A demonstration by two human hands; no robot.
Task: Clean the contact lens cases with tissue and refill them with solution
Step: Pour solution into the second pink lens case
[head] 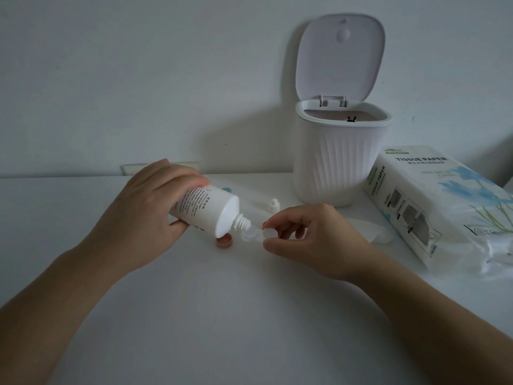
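"TISSUE PAPER" on top and side of the tissue pack [433, 201] at right, small unreadable print on the tilted bottle [206, 209]

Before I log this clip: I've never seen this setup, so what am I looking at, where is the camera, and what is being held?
One head-worn camera looks down at a person's bare hands; no machine. The left hand grips a tilted solution bottle, nozzle over a clear lens case pinched by the right hand's fingers. On the white table lie an orange cap, a small white cap, a used tissue, a tissue pack and an open bin.
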